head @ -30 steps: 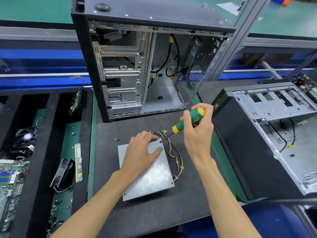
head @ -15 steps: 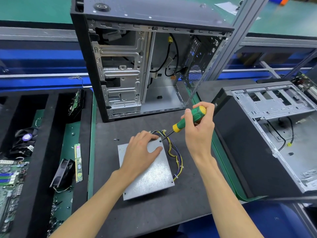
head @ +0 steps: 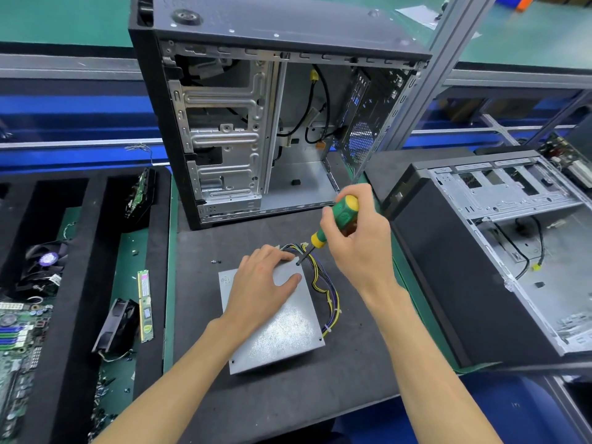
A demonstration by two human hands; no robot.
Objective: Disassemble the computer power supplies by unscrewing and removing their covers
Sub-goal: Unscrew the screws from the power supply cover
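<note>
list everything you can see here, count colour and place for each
power supply: 1, silver, centre of the dark mat, yellow and black wires beside it
screwdriver: 1, green and yellow, tip at the supply's far corner
computer case: 1, black, upright and open, behind the mat
second case: 1, black, lying open at right
memory stick: 1, green, left tray
fan: 1, black, left tray
circuit board: 1, green, far left
left hand: flat on the supply
right hand: gripping the screwdriver
</note>
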